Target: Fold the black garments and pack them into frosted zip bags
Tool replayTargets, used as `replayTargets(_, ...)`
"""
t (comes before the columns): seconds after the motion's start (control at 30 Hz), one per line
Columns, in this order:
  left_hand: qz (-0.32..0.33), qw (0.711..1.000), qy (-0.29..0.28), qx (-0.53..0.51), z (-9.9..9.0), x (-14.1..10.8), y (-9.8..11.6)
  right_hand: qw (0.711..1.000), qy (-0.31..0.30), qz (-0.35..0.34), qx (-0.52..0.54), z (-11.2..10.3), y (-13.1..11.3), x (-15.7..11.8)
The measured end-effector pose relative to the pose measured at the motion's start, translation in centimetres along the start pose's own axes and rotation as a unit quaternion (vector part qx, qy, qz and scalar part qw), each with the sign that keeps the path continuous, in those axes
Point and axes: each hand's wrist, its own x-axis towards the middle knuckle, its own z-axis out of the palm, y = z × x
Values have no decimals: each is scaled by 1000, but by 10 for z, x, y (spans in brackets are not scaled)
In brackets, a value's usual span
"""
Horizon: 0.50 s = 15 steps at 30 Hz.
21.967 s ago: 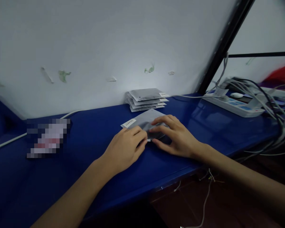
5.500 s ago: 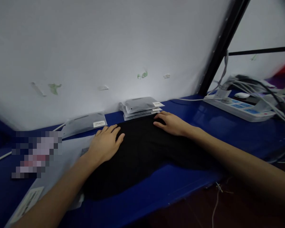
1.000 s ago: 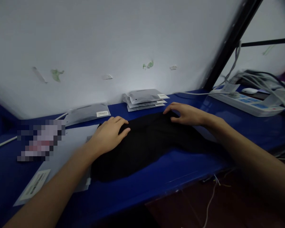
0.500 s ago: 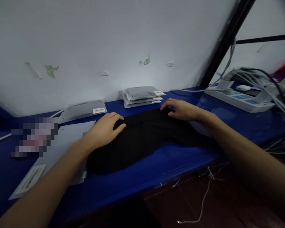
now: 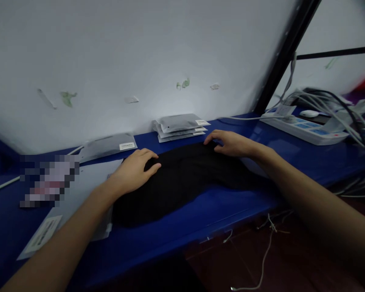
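A black cloth garment (image 5: 179, 178) lies spread across the blue table (image 5: 207, 217); its exact kind does not show. On its left end rests my left hand (image 5: 135, 170), open, thumb apart from the fingers. My right hand (image 5: 226, 142) touches the far right edge of the cloth, fingers bent downward and thumb apart, holding nothing that I can see. Under my left forearm is a flat translucent bag (image 5: 79, 190) with a barcode label (image 5: 44, 234), partly covered by the arm and the cloth.
Against the wall sit a stack of packed bags (image 5: 179, 126) and another packed bag (image 5: 108, 146). A power strip (image 5: 305, 129) with tangled cables (image 5: 325, 107) stands at the right. A blurred-out item (image 5: 50, 180) lies at the left. Loose cord (image 5: 265, 259) hangs below the table's front edge.
The view has shifted slightly, so the whole scene sits a little lower. Both hands keep nearly the same places on the black cloth.
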Motion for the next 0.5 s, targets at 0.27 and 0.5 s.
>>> replayTargets(0.27,57,996,72,10,-38,-44,24,989,118,-91,18,-22,-25,-49)
replayTargets(0.5,141,986,47,71,-42,-125,24,992,14,-114,-51,-35,-41,-132)
